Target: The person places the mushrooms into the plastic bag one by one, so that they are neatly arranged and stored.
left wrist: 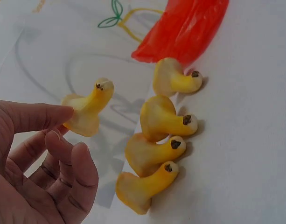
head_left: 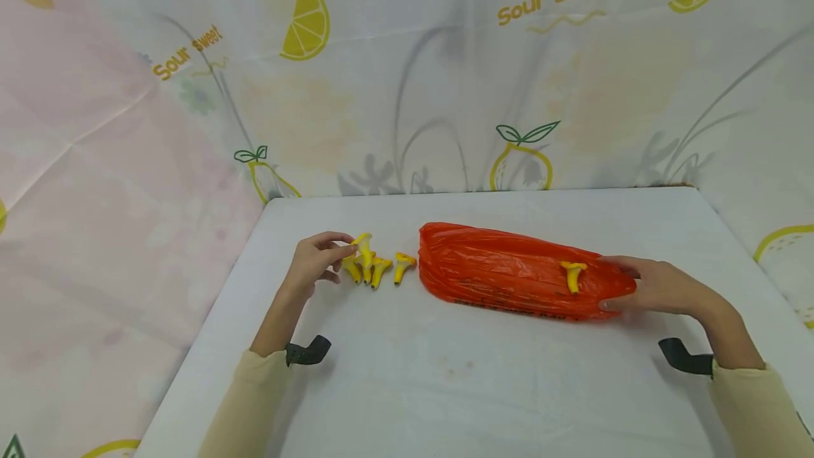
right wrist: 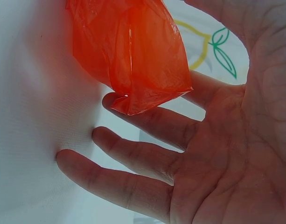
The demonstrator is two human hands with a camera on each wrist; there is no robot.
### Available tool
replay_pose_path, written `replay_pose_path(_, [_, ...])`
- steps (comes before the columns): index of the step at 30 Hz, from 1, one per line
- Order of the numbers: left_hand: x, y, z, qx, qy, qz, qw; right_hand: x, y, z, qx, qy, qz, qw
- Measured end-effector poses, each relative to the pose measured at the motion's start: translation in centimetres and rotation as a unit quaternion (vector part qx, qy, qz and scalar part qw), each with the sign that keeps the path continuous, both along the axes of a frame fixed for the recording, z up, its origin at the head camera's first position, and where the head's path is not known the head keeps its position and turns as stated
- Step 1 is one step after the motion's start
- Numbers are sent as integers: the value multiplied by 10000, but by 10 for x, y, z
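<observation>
Between thumb and forefinger, my left hand [head_left: 313,260] pinches a yellow chanterelle-like mushroom [left wrist: 89,112] by its flared cap, stem pointing away, above the table. Below and beside it, several similar mushrooms [left wrist: 163,117] lie in a row, dark spots on their stem ends. A red plastic bag [head_left: 496,274] lies flat and long to their right. One more mushroom [head_left: 574,277] rests on top of the bag near its right end. My right hand [head_left: 668,287] is at that end with its fingers spread; in the right wrist view the bag's corner touches the fingers, which are not curled round it.
The white table [head_left: 483,380] carries all of this. A patterned cloth backdrop [head_left: 394,90] with lemon drawings and lettering rises behind the table and along its sides. Dark straps [head_left: 309,350] are on both wrists.
</observation>
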State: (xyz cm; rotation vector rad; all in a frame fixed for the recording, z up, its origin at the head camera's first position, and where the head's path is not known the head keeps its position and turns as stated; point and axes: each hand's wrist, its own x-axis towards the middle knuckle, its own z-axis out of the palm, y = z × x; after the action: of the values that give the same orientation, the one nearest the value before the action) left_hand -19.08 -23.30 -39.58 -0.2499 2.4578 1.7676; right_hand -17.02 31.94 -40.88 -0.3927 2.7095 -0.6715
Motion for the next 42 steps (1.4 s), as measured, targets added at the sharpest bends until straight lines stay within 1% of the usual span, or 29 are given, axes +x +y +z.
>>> replay_pose_path(8, [-9,22,1,-8,168,-228,9996,0,-1,1,40,-22,9,10000])
replay_pose_path(16, [-14,42,2,140,76,-328,9993,2,-2,2,20,-21,38,10000])
replay_pose_path(23, [-19,60,3,323,130,-638,9974,2,-1,4,32,23,53,10000])
replay_pose_path(26, [-20,70,1,368,144,-753,9964,2,-1,4,23,13,36,10000])
replay_pose_path(30, [-21,85,-2,389,53,-870,9954,2,-1,4,-1,-16,3,10000])
replay_pose_path(36, [-25,107,-2,449,-54,-1064,9933,2,0,4,10,41,48,10000])
replay_pose_path(39, [-27,116,-1,503,-55,-1148,9921,1,0,4,-11,25,51,10000])
replay_pose_path(42, [-28,125,0,524,55,-1237,9909,1,0,4,-13,8,41,10000])
